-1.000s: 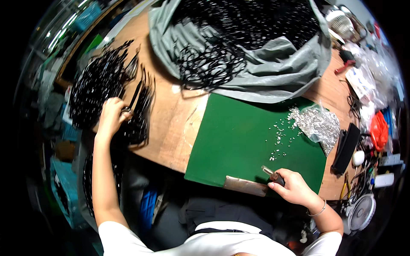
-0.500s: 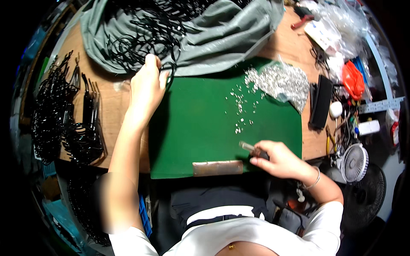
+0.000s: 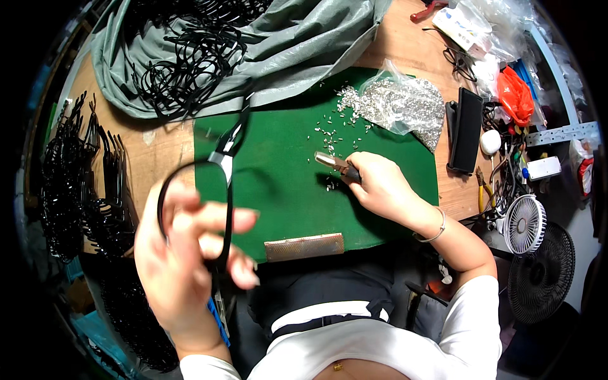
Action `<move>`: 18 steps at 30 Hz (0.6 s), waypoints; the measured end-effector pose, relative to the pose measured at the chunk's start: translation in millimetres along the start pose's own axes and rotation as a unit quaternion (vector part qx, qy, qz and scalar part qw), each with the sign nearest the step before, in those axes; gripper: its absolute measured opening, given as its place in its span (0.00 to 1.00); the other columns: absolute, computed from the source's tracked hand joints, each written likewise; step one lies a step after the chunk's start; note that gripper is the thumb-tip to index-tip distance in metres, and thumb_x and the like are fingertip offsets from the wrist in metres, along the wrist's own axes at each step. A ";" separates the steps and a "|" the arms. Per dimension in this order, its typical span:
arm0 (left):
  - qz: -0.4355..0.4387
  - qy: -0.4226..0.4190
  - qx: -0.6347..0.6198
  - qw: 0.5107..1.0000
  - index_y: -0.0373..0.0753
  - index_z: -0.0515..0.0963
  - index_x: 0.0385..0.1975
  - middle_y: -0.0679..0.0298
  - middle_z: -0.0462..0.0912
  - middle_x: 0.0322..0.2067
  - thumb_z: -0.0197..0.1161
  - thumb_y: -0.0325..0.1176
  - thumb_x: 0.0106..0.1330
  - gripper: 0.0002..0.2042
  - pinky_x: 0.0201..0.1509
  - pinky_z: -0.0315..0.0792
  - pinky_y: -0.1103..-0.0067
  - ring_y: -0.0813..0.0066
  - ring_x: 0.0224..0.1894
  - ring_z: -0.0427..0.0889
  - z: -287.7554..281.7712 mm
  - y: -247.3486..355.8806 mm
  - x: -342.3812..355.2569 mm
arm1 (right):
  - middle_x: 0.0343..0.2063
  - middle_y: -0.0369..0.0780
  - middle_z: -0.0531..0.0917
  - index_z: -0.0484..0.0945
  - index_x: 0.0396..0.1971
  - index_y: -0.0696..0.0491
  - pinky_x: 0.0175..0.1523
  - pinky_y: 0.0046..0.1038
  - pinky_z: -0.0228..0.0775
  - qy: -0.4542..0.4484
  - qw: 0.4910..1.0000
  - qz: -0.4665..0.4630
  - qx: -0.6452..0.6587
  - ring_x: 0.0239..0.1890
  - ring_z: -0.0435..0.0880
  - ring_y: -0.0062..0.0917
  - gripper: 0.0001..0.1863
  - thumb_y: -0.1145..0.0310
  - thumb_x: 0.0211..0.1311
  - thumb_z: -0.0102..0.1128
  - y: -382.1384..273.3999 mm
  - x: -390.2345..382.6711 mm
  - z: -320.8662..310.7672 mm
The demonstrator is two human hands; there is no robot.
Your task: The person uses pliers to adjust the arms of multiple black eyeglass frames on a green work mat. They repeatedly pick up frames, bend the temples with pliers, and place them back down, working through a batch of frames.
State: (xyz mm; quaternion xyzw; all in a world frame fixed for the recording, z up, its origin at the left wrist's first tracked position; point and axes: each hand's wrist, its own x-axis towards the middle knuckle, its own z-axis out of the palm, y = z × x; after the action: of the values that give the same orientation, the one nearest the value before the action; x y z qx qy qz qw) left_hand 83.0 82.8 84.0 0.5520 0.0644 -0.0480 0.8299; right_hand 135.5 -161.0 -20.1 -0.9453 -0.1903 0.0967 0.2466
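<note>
Black strap loop (image 3: 229, 202), held above the left front part of the green mat (image 3: 285, 196); its round lower part passes around and across the fingers of the left hand (image 3: 171, 272), while its twisted upper part extends beyond the fingertips toward the far edge of the mat; a whitish patch marks where the loop narrows. The left grip holds the strap in loosely curled, partly spread fingers; blur hides which of them press on it. The right hand (image 3: 383, 183), well apart from the strap, is closed around the dark handles of a plier-like tool (image 3: 339, 166); the metal tip points up and left over the mat, though whether its jaws are parted cannot be told. Scattered silver pieces (image 3: 330, 133) lie near that tip; beyond them, a clear bag (image 3: 405, 104) of similar pieces rests at the mat's far right corner; a metal plate (image 3: 304, 247) lies along the near edge. On the wooden desk (image 3: 158, 149), black strap bundles (image 3: 63, 183) lie at left; a grey-green sack (image 3: 297, 57) holding more black straps (image 3: 190, 69) stands at the far side.
</note>
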 end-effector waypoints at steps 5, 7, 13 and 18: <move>-0.049 0.064 0.140 0.987 0.34 0.44 0.56 0.52 0.74 0.38 0.59 0.16 0.48 0.37 0.35 0.71 0.88 0.78 0.30 0.77 2.9 -48.4 -34.8 | 0.23 0.45 0.73 0.68 0.24 0.58 0.36 0.37 0.64 -0.014 0.999 -0.008 -0.039 0.28 0.73 0.39 0.07 0.73 0.44 0.55 -0.1 3.8 4.7; 0.009 0.062 0.129 0.990 0.38 0.38 0.59 0.54 0.73 0.37 0.59 0.15 0.47 0.42 0.37 0.69 0.89 0.81 0.31 0.76 7.5 -68.7 -38.2 | 0.23 0.45 0.73 0.68 0.24 0.59 0.35 0.37 0.63 -0.017 0.999 -0.022 -0.046 0.28 0.73 0.39 0.07 0.73 0.44 0.55 -0.4 3.5 5.3; 0.113 -0.110 0.195 0.968 0.38 0.33 0.59 0.49 0.68 0.45 0.57 0.14 0.48 0.44 0.39 0.70 0.84 0.75 0.35 0.76 14.0 -86.8 -29.0 | 0.22 0.44 0.73 0.69 0.25 0.59 0.32 0.31 0.65 -0.035 0.974 -0.006 0.223 0.27 0.74 0.35 0.06 0.76 0.46 0.55 -36.1 -25.1 -24.7; 0.202 -0.022 0.305 0.930 0.29 0.41 0.56 0.45 0.71 0.43 0.61 0.15 0.47 0.39 0.35 0.74 0.82 0.69 0.32 0.79 38.5 -104.9 -29.3 | 0.21 0.38 0.72 0.71 0.26 0.59 0.27 0.19 0.63 -0.011 0.908 0.020 0.419 0.22 0.70 0.18 0.06 0.72 0.53 0.57 -58.3 -52.5 -14.1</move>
State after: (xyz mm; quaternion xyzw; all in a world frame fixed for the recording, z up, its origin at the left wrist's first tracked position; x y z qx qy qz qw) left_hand 40.3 7.1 7.9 0.7788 -0.0843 0.0914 0.6149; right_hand 73.5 -141.4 26.1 -0.7577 -0.1163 0.1828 0.6156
